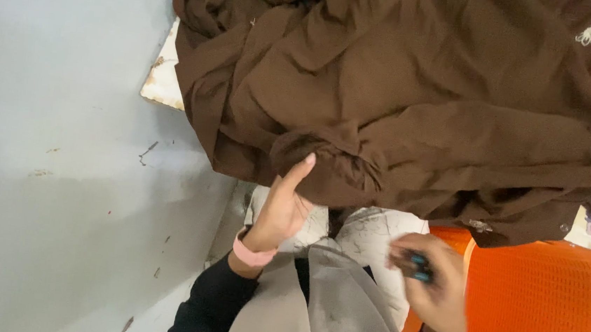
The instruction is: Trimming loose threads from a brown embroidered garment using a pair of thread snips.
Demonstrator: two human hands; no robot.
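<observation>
Left hand [284, 204] pinches the brown cloth [413, 105] at its lower edge; right hand [434, 282] grips a small teal object [420, 266].

An orange plastic chair [544, 305] with a mesh-patterned seat stands at the lower right. Left of it spreads a pale grey floor [52, 133]. A chipped white board [164, 71] lies farther up-left.
</observation>
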